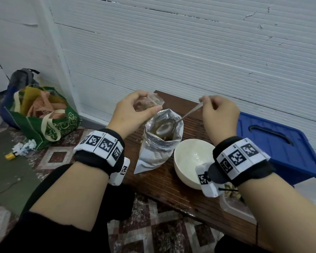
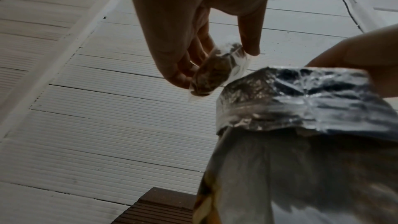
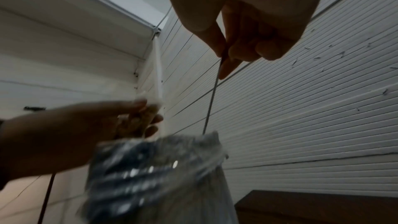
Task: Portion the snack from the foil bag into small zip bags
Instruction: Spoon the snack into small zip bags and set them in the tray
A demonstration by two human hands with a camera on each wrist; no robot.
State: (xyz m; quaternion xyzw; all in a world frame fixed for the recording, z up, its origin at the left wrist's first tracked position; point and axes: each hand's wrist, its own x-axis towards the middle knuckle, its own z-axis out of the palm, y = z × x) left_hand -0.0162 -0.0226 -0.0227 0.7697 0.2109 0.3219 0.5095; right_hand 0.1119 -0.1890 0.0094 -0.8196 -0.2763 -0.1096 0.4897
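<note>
Two hands are raised above the foil bag (image 1: pixel 158 143), which stands upright and open on the brown table (image 1: pixel 164 181). The left hand (image 1: pixel 130 111) pinches a small zip bag (image 2: pixel 215 72) between thumb and fingers, just over the left rim of the foil bag; the zip bag hangs with its long axis nearly vertical and has brown snack inside. The right hand (image 1: pixel 218 114) grips the end of a spoon (image 1: pixel 171 125) handle with curled fingers. The spoon slopes down and to the left from this hand, and its bowl is inside the mouth of the foil bag, above the brown snack there. Just right of the foil bag stands a white bowl (image 1: pixel 192 161). Farther right is a blue lidded box (image 1: pixel 277 143). Far left of the foil bag, on the floor, a green tote bag (image 1: pixel 44 117) holds crumpled bags.
</note>
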